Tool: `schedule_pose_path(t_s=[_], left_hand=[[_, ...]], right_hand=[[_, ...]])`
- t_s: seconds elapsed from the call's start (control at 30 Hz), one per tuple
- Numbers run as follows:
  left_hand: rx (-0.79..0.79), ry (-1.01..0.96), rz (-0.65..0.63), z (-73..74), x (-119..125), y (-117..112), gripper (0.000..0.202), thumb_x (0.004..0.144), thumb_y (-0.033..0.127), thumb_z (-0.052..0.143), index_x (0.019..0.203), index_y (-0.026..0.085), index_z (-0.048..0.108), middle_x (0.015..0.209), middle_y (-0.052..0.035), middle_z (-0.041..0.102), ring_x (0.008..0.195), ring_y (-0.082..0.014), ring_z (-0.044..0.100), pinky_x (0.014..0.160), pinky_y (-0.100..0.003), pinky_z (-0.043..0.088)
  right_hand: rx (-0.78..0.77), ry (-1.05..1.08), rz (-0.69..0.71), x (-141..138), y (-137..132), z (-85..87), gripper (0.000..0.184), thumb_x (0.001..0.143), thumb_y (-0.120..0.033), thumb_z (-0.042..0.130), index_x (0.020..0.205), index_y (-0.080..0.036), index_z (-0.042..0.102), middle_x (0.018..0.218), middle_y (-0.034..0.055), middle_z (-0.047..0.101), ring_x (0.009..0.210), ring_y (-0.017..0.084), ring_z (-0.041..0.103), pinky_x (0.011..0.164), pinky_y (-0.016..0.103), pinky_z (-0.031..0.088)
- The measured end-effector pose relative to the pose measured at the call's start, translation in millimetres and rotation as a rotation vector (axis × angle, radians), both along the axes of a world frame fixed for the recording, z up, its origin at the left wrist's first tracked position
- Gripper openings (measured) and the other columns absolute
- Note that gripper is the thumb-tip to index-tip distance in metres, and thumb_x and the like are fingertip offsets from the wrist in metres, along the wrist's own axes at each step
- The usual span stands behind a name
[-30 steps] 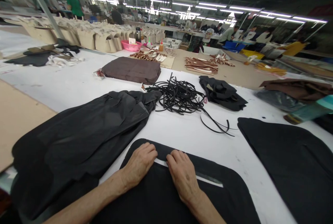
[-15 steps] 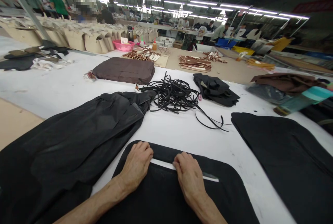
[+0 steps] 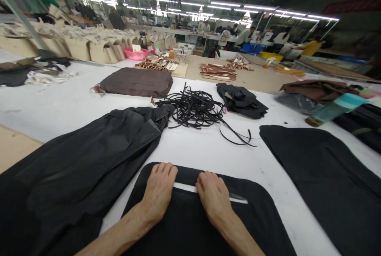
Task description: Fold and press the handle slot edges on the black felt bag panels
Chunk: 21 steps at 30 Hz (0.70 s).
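A black panel with rounded corners lies flat before me on the white-covered table. Across its upper part runs a long narrow slot, through which white shows. My left hand is closed on the panel's upper band at the left part of the slot, fingers bent over the material. Farther right, my right hand pinches the slot's edge, its thumb tucked by the fingers. Both fingertips are partly hidden. Just left of the panel spreads a large piece of creased black fabric.
A tangle of black strips lies beyond the panel, with a brown stack and folded black pieces beside it. More black panels and a teal-lidded bottle are at right. People work in the background.
The view has shifted slightly, moving the background left. My right hand has shifted slightly left and up in the picture; both hands keep their hold along the slot.
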<state>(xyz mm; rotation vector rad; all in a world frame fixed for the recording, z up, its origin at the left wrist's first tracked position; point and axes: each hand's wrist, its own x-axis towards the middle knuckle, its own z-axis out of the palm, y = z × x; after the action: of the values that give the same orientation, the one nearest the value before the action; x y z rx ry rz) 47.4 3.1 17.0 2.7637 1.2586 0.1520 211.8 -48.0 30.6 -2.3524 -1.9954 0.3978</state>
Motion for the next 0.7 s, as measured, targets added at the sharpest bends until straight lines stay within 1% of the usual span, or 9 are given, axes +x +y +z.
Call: schedule_pose_path(t_s=[0.13, 0.2, 0.27, 0.33, 0.4, 0.5, 0.57, 0.63, 0.7], left_hand=[[0.031, 0.053, -0.350, -9.3, -3.6, -2.1, 0.024, 0.085, 0.004, 0.042, 0.103, 0.016, 0.051, 0.093, -0.0052, 0.056, 0.084, -0.0221, 0.049, 0.078, -0.036, 0.039], [0.064, 0.076, -0.450, -10.9, -7.6, -3.3, 0.033, 0.084, 0.003, 0.041, 0.115, 0.012, 0.047, 0.099, -0.0083, 0.056, 0.089, -0.0231, 0.049, 0.083, -0.036, 0.039], [0.112, 0.115, -0.499, -8.9, -8.9, -5.5, 0.040, 0.084, 0.004, 0.040, 0.123, 0.008, 0.041, 0.102, -0.0110, 0.056, 0.093, -0.0250, 0.049, 0.085, -0.038, 0.038], [0.153, 0.174, -0.506, -4.6, -5.6, -8.7, 0.045, 0.083, 0.006, 0.041, 0.128, 0.009, 0.037, 0.101, -0.0116, 0.056, 0.093, -0.0262, 0.050, 0.082, -0.039, 0.040], [0.165, 0.230, -0.477, -0.8, 0.9, -11.6, 0.048, 0.082, 0.007, 0.041, 0.129, 0.014, 0.036, 0.098, -0.0103, 0.056, 0.089, -0.0262, 0.051, 0.077, -0.039, 0.042], [0.171, 0.255, -0.435, -1.8, 4.8, -11.7, 0.051, 0.081, 0.005, 0.041, 0.130, 0.019, 0.037, 0.100, -0.0087, 0.057, 0.089, -0.0261, 0.052, 0.078, -0.040, 0.043], [0.173, 0.231, -0.440, -6.7, -2.9, -8.1, 0.051, 0.080, 0.003, 0.040, 0.129, 0.019, 0.039, 0.104, -0.0088, 0.057, 0.093, -0.0256, 0.052, 0.082, -0.040, 0.042], [0.179, 0.209, -0.438, -11.2, -18.5, -3.1, 0.050, 0.079, 0.000, 0.039, 0.126, 0.017, 0.043, 0.110, -0.0095, 0.057, 0.098, -0.0251, 0.052, 0.087, -0.040, 0.041], [0.184, 0.210, -0.389, -11.4, -35.8, 1.2, 0.051, 0.077, -0.004, 0.038, 0.123, 0.016, 0.048, 0.114, -0.0105, 0.058, 0.101, -0.0255, 0.052, 0.089, -0.041, 0.041]], right_hand=[[-0.035, 0.002, -0.014, 1.5, 5.3, 2.3, 0.017, 0.085, -0.015, 0.046, 0.081, -0.018, 0.062, 0.085, 0.0065, 0.065, 0.084, 0.023, 0.058, 0.070, 0.033, 0.034], [-0.038, 0.003, -0.018, 2.5, 8.1, 3.2, 0.018, 0.084, -0.015, 0.046, 0.080, -0.017, 0.063, 0.083, 0.0069, 0.066, 0.081, 0.023, 0.059, 0.068, 0.033, 0.034], [-0.046, 0.005, -0.021, 3.1, 10.4, 4.6, 0.017, 0.082, -0.015, 0.047, 0.077, -0.018, 0.063, 0.081, 0.0070, 0.066, 0.080, 0.022, 0.060, 0.066, 0.032, 0.034], [-0.054, 0.006, -0.023, 3.5, 11.6, 6.2, 0.017, 0.082, -0.014, 0.048, 0.076, -0.018, 0.064, 0.080, 0.0072, 0.067, 0.079, 0.022, 0.061, 0.065, 0.031, 0.034], [-0.059, 0.004, -0.023, 3.8, 11.6, 7.7, 0.017, 0.082, -0.014, 0.049, 0.076, -0.017, 0.064, 0.080, 0.0078, 0.067, 0.079, 0.022, 0.061, 0.064, 0.030, 0.034], [-0.061, 0.005, -0.019, 5.0, 10.6, 9.2, 0.016, 0.083, -0.015, 0.048, 0.078, -0.018, 0.064, 0.082, 0.0074, 0.067, 0.080, 0.021, 0.061, 0.065, 0.029, 0.035], [-0.062, 0.011, -0.018, 6.3, 10.0, 9.9, 0.017, 0.083, -0.016, 0.048, 0.078, -0.018, 0.064, 0.083, 0.0065, 0.068, 0.080, 0.021, 0.061, 0.065, 0.029, 0.035], [-0.062, 0.022, -0.020, 7.5, 9.6, 10.4, 0.017, 0.084, -0.016, 0.047, 0.079, -0.018, 0.064, 0.083, 0.0061, 0.068, 0.080, 0.020, 0.061, 0.065, 0.028, 0.035], [-0.060, 0.035, -0.022, 8.3, 9.2, 10.4, 0.018, 0.084, -0.016, 0.047, 0.079, -0.018, 0.064, 0.084, 0.0063, 0.068, 0.080, 0.020, 0.061, 0.065, 0.029, 0.035]])
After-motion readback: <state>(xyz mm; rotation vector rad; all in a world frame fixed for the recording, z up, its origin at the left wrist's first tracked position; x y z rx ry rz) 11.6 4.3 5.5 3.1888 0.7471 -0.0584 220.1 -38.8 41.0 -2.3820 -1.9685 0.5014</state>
